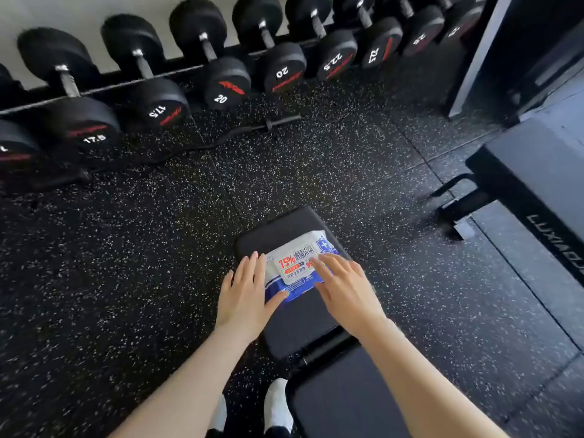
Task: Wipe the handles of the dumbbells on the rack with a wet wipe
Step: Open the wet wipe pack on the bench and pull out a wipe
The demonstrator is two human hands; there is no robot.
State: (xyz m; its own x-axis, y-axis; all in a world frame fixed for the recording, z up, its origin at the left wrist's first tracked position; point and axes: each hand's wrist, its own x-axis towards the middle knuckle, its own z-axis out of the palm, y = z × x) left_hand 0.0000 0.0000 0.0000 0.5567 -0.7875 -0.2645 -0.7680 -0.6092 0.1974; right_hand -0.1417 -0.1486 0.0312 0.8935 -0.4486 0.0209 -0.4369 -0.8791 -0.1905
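Observation:
A white and blue pack of wet wipes lies on the black pad of a bench in front of me. My left hand lies flat at the pack's left edge, fingers straight, thumb touching its near side. My right hand hovers over or rests on the pack's right part with fingers spread. Black dumbbells marked 17.5, 20 and 22.5 sit in a row on the rack at the top, steel handles pointing toward me.
Speckled black rubber floor lies between the bench and the rack. A curl bar lies on the floor below the dumbbells. A dark machine frame stands at the right. My white socks show beside the bench.

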